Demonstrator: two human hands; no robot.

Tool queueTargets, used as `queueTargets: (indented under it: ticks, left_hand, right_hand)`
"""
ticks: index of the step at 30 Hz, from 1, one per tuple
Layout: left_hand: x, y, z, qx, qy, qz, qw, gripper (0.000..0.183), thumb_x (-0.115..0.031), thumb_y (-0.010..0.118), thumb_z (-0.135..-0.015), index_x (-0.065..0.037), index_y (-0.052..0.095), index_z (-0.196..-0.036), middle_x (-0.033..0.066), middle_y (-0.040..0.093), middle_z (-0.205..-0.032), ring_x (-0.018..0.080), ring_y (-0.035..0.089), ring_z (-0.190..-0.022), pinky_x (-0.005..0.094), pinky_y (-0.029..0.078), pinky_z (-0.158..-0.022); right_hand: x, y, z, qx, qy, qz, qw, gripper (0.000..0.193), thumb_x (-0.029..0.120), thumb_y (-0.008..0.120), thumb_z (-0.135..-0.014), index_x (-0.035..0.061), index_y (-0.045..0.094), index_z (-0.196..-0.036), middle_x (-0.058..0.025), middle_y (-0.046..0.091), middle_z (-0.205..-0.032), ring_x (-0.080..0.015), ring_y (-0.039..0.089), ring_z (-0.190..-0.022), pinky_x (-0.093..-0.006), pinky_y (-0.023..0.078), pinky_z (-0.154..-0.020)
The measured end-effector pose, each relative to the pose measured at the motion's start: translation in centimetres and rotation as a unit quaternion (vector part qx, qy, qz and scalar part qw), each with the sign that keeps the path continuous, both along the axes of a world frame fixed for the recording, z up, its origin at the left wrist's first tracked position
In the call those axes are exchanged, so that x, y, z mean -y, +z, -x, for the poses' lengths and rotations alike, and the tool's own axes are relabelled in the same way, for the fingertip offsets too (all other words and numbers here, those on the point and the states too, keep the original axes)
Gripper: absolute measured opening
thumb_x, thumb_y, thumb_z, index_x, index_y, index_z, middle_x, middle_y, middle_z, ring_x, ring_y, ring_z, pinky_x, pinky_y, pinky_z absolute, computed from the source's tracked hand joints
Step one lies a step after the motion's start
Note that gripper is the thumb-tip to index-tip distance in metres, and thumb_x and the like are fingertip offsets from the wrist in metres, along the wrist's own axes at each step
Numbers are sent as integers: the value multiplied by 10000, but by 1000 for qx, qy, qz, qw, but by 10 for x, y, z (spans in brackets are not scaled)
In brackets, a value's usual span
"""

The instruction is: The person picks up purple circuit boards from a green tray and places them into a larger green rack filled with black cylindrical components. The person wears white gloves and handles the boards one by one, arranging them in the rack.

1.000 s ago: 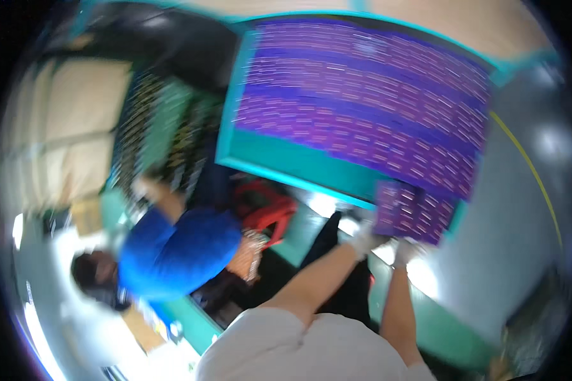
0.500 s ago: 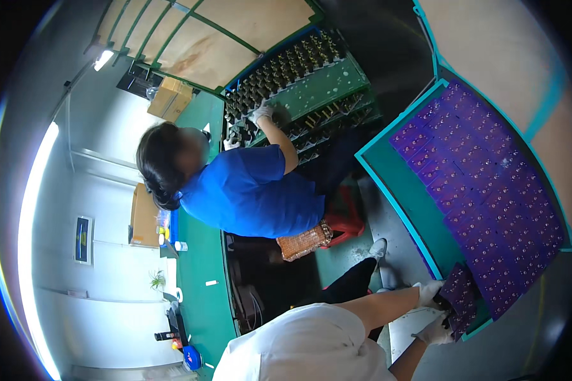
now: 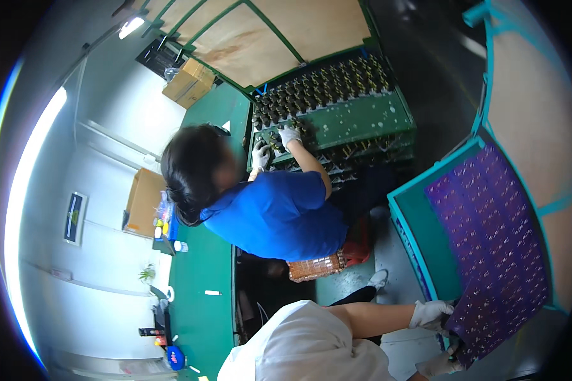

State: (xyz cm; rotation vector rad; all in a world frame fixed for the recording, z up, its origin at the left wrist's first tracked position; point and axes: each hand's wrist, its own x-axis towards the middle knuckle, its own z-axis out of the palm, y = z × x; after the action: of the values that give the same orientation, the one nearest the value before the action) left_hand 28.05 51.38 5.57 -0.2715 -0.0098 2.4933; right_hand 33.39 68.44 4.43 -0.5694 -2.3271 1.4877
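My left hand (image 3: 431,315), in a white glove, grips the near edge of a dark purple panel (image 3: 480,320) dotted with small shiny parts. Lower in the view, my right hand (image 3: 440,364), also gloved, pinches that panel's corner; some of its fingers are hidden. The panel overlaps or adjoins a field of similar purple panels (image 3: 499,235) laid in rows inside a teal-framed tray (image 3: 433,235). Where its far edge meets them is hard to make out.
A co-worker in a blue shirt (image 3: 276,213) sits beside me, gloved hands at a green rack (image 3: 362,124) with rows of small dark metal parts. A green table (image 3: 197,305) runs along the wall. An orange-brown woven cushion (image 3: 314,267) lies on a red stool (image 3: 358,244).
The held panel has turned from a steep tilt to lie nearer the other panels, its dotted face showing more. My hands moved down with it. The whole view has shifted slightly.
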Motion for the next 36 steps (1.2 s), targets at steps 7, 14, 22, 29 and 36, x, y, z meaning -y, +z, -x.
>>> queueTargets:
  ticks: [7,14,22,29,36]
  left_hand:
    - [103,142,21,-166,86,-20,982,612,35,491,-793,-41,260,-1354,155,451,-1280,239,480,-1148,389,415,-945]
    - [194,181,27,-167,80,35,982,499,15,552,-742,12,434,-1227,168,530,-1178,303,531,-1072,431,416,-936]
    - [220,201,25,-206,156,121,958,597,-123,642,-750,27,380,-1266,151,498,-1211,267,524,-1080,396,432,-927]
    - [202,229,19,-246,128,115,954,524,1,567,-772,54,372,-1255,170,500,-1195,272,561,-1027,363,492,-858]
    - [169,250,27,-258,112,126,951,587,-63,579,-801,-2,311,-1320,138,454,-1260,269,498,-1114,406,423,-937]
  right_hand:
    - [86,126,32,-142,89,-8,986,633,191,629,-821,-46,276,-1289,-189,393,-1269,-267,440,-1111,-383,363,-954]
    - [186,185,69,-300,131,45,944,680,40,592,-776,-16,218,-1341,-137,369,-1296,-242,419,-1126,-391,338,-973]
    - [202,218,82,-319,244,155,903,503,117,488,-890,159,256,-1335,-62,382,-1286,-195,463,-1093,-330,508,-820]
    - [187,203,88,-399,159,14,903,525,197,617,-821,36,381,-1262,-156,401,-1238,-276,456,-1090,-425,345,-930]
    - [158,217,108,-472,153,20,868,427,167,572,-855,23,411,-1223,-113,504,-1151,-202,522,-1000,-341,430,-850]
